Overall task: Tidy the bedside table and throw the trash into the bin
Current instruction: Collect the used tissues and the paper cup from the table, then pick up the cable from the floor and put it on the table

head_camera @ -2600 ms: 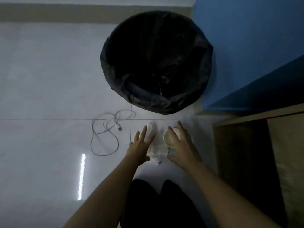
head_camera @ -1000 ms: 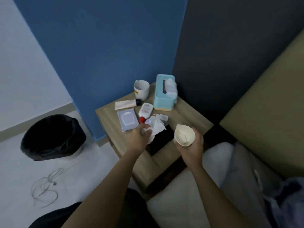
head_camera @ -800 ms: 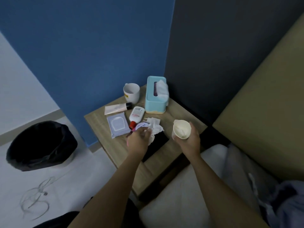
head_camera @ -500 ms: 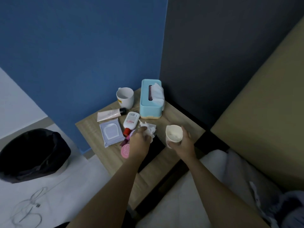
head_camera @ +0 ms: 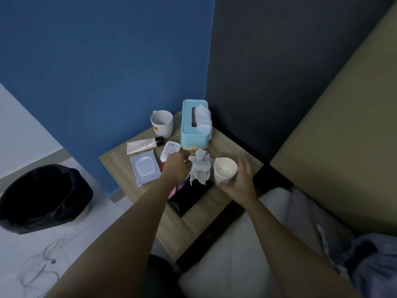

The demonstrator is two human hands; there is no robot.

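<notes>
On the wooden bedside table a crumpled white tissue lies beside a white paper cup that stands upright with something white inside. My left hand has its fingers curled against the tissue's left edge; whether they pinch it is hidden. My right hand is spread around the cup's right side, fingers apart, thumb near its base. The black-lined bin stands on the floor to the left of the table.
At the back of the table are a white mug, a turquoise tissue box, a cream tube, a small white bottle and a wipes pack. A white cable lies on the floor. Bedding is at the right.
I picked the tissue and cup up off the floor by the bin and brought them over the table. The cup now stands on the table and my right hand has opened around it.
</notes>
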